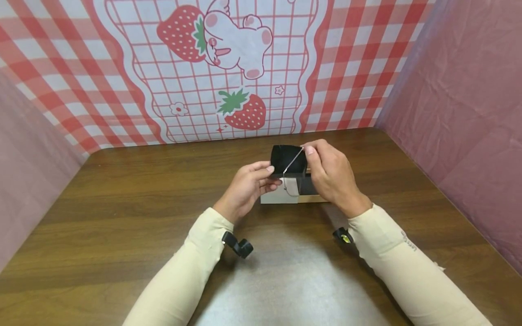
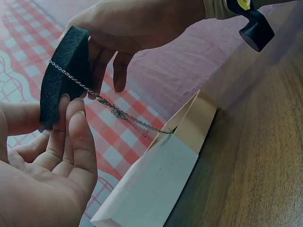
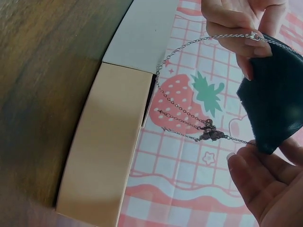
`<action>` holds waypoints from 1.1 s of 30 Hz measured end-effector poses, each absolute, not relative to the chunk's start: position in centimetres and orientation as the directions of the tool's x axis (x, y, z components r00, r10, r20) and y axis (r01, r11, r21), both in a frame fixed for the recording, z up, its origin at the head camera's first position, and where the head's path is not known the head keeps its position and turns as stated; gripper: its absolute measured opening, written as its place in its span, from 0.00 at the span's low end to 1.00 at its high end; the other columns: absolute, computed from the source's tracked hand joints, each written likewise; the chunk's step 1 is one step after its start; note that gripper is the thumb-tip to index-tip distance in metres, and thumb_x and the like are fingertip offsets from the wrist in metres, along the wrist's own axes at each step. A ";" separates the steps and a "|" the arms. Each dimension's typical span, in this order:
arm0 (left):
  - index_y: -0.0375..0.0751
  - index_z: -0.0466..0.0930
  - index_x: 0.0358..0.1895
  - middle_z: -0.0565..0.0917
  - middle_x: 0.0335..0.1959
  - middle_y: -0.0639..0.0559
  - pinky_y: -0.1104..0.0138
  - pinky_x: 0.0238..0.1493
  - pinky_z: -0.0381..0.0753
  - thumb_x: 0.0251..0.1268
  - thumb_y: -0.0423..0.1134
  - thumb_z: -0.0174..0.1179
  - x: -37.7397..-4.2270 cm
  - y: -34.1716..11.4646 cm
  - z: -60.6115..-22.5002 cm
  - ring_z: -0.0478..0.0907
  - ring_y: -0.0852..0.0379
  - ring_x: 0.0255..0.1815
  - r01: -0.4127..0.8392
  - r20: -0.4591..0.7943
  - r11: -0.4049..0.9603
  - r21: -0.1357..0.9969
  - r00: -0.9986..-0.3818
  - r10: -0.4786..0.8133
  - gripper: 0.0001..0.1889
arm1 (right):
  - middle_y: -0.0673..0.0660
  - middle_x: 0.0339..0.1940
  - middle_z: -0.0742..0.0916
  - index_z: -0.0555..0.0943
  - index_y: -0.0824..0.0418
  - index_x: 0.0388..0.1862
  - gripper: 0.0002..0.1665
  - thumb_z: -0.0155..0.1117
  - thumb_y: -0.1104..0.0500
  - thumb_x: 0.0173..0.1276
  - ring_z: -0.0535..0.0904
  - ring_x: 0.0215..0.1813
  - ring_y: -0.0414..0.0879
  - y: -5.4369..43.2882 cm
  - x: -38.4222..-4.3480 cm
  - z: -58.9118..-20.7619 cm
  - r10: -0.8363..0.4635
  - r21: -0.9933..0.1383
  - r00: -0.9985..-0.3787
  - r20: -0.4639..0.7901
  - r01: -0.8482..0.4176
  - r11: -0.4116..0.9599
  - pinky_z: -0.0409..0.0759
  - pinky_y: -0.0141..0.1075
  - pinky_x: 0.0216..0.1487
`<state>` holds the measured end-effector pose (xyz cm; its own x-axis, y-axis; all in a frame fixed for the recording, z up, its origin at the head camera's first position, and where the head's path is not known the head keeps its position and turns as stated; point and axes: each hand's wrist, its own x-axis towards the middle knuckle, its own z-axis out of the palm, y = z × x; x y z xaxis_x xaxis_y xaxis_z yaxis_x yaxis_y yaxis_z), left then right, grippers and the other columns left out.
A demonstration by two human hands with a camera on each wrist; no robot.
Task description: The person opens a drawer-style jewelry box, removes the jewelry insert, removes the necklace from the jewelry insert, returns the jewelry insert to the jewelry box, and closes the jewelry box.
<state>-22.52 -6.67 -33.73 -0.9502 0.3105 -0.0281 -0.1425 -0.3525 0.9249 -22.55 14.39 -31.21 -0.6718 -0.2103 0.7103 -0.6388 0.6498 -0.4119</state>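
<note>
1. The left hand (image 1: 248, 185) is gripping one side of a black pad (image 1: 285, 156) between thumb and fingers.
2. The right hand (image 1: 332, 172) is pinching the pad's opposite corner, where a silver chain (image 2: 71, 76) is meeting its fingertips.
3. The chain is running across the pad and hanging below it in a loose loop; a small dark cluster (image 3: 211, 132) is dangling from it in the wrist views.
4. The pad is being held raised and tilted above a box, whose white sleeve (image 1: 279, 195) is partly covering a tan tray (image 1: 311, 198).
5. The box is resting on the wooden tabletop (image 1: 142, 217), before a red-and-white checked cloth (image 1: 355, 59).
</note>
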 end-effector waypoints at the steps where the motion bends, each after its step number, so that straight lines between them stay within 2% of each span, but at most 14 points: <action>1: 0.25 0.71 0.58 0.82 0.33 0.46 0.67 0.40 0.81 0.75 0.30 0.51 -22.5 -6.7 -33.7 0.83 0.57 0.32 -0.145 -0.029 -0.358 0.922 -0.950 0.311 0.15 | 0.59 0.40 0.85 0.80 0.65 0.50 0.16 0.49 0.55 0.80 0.77 0.38 0.51 14.4 -22.6 -31.2 -0.210 -0.417 -0.675 0.707 -0.639 0.646 0.75 0.47 0.43; 6: 0.26 0.70 0.56 0.82 0.32 0.47 0.68 0.39 0.81 0.74 0.29 0.50 -22.4 -7.0 -33.1 0.83 0.57 0.31 -0.132 -0.006 -0.391 0.911 -0.951 0.308 0.13 | 0.60 0.38 0.82 0.78 0.66 0.53 0.18 0.46 0.55 0.81 0.76 0.39 0.52 14.6 -22.7 -31.4 -0.193 -0.452 -0.689 0.698 -0.634 0.628 0.74 0.47 0.45; 14: 0.29 0.71 0.54 0.82 0.31 0.47 0.67 0.39 0.81 0.72 0.28 0.50 -22.6 -7.6 -32.7 0.83 0.56 0.30 -0.119 0.011 -0.409 0.905 -0.953 0.302 0.11 | 0.62 0.46 0.85 0.78 0.68 0.59 0.19 0.47 0.60 0.80 0.80 0.48 0.53 14.5 -22.9 -31.5 -0.190 -0.475 -0.704 0.685 -0.629 0.616 0.75 0.50 0.55; 18: 0.29 0.73 0.53 0.83 0.32 0.47 0.67 0.39 0.81 0.72 0.28 0.50 -22.7 -7.6 -32.7 0.82 0.56 0.30 -0.124 0.012 -0.418 0.900 -0.951 0.309 0.10 | 0.61 0.48 0.85 0.79 0.66 0.59 0.17 0.52 0.63 0.76 0.80 0.47 0.51 14.4 -22.8 -31.4 -0.160 -0.551 -0.762 0.627 -0.580 0.601 0.76 0.47 0.50; 22: 0.30 0.75 0.50 0.83 0.31 0.48 0.67 0.39 0.80 0.72 0.28 0.50 -22.7 -7.5 -32.8 0.82 0.56 0.30 -0.131 0.012 -0.429 0.894 -0.949 0.315 0.09 | 0.58 0.45 0.86 0.82 0.65 0.53 0.14 0.57 0.64 0.71 0.82 0.43 0.48 14.2 -22.7 -31.4 -0.124 -0.622 -0.809 0.575 -0.530 0.576 0.78 0.45 0.42; 25: 0.32 0.75 0.48 0.83 0.30 0.48 0.67 0.38 0.80 0.71 0.28 0.50 -22.7 -7.5 -32.9 0.82 0.56 0.29 -0.136 0.013 -0.433 0.891 -0.947 0.322 0.08 | 0.58 0.44 0.86 0.83 0.67 0.49 0.11 0.60 0.65 0.70 0.83 0.42 0.48 14.2 -22.7 -31.5 -0.116 -0.623 -0.804 0.584 -0.535 0.571 0.80 0.46 0.42; 30: 0.32 0.76 0.49 0.84 0.31 0.48 0.66 0.39 0.80 0.71 0.28 0.50 -22.5 -7.7 -32.8 0.82 0.56 0.30 -0.138 0.015 -0.423 0.896 -0.941 0.337 0.09 | 0.57 0.42 0.87 0.84 0.67 0.45 0.08 0.63 0.65 0.70 0.84 0.42 0.47 14.2 -22.9 -31.6 -0.103 -0.619 -0.795 0.598 -0.540 0.571 0.79 0.36 0.40; 33: 0.32 0.77 0.48 0.84 0.32 0.48 0.66 0.40 0.80 0.71 0.28 0.50 -22.6 -7.7 -32.9 0.82 0.56 0.30 -0.137 0.017 -0.414 0.900 -0.938 0.346 0.09 | 0.57 0.41 0.87 0.84 0.66 0.43 0.07 0.63 0.64 0.70 0.83 0.40 0.46 14.2 -23.0 -31.7 -0.092 -0.622 -0.794 0.601 -0.538 0.570 0.78 0.34 0.39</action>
<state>-22.60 -7.73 -32.86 -0.9380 0.3461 0.0168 -0.1365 -0.4136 0.9002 -23.03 14.22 -31.67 -0.7936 -0.0925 0.6014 -0.5375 0.5696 -0.6218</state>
